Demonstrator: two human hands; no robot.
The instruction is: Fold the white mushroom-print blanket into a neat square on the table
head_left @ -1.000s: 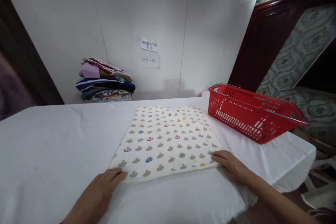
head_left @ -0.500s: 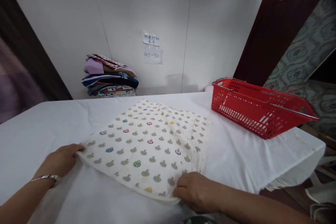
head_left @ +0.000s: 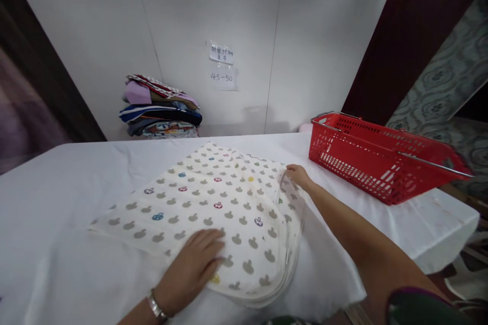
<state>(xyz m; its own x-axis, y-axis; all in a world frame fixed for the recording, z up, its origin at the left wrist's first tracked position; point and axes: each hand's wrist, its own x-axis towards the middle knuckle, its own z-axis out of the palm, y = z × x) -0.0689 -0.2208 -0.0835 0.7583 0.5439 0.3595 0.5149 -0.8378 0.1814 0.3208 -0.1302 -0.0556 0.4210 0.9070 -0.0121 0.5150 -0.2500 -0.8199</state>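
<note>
A white printed cloth (head_left: pixel 206 198), covered in small grey and coloured shapes, lies folded in layers on the white-covered table (head_left: pixel 76 188). My left hand (head_left: pixel 194 264), a metal band at its wrist, rests on the near part of the cloth with its fingers stretched out flat. At the cloth's far right edge, my right hand (head_left: pixel 299 175) pinches the fabric between its fingers, and the edge there is slightly raised. Rounded layered edges of the cloth show at the near right. Its left corner lies loose on the table.
A red plastic basket (head_left: pixel 351 162) with metal handles stands on the table's right side. Against the back wall is a stack of folded clothes (head_left: pixel 160 109). Two paper notes (head_left: pixel 221 77) are taped to the wall above. The table's right edge drops off beyond the basket.
My left hand has let go of the left corner and moved right onto the cloth. My right hand has left the near right corner and reached to the far right edge.
</note>
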